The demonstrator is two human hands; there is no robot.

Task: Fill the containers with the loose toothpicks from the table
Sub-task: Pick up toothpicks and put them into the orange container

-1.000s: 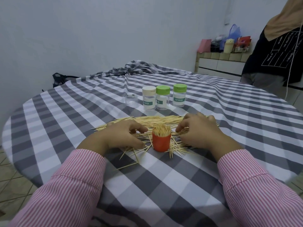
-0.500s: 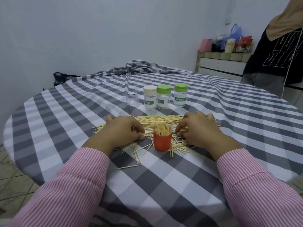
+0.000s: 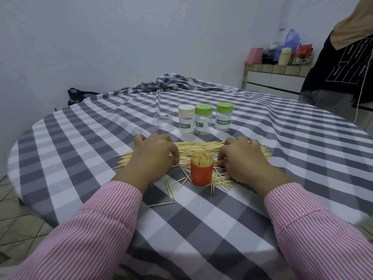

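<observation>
An orange container (image 3: pixel 201 175) packed with upright toothpicks stands between my hands. Behind and around it lies a wide pile of loose toothpicks (image 3: pixel 201 146), and a few strays (image 3: pixel 170 189) lie nearer to me. My left hand (image 3: pixel 153 156) rests on the left part of the pile, its curled fingers and thumb pinching toothpicks just left of the container. On the right part, my right hand (image 3: pixel 242 158) has its fingertips curled onto toothpicks beside the container. Further back stand an open clear jar (image 3: pixel 165 122) and three capped jars, one with a white lid (image 3: pixel 186 122) and two with green lids (image 3: pixel 203 121) (image 3: pixel 224 119).
The round table carries a grey and white checked cloth (image 3: pixel 201 219), bunched up at its far edge. A person in a dark shirt (image 3: pixel 343 63) stands at the far right. A tiled counter (image 3: pixel 276 77) with bags is behind them.
My left hand slid away from me onto the pile, uncovering a few stray toothpicks in front of it. My right hand stayed almost in place.
</observation>
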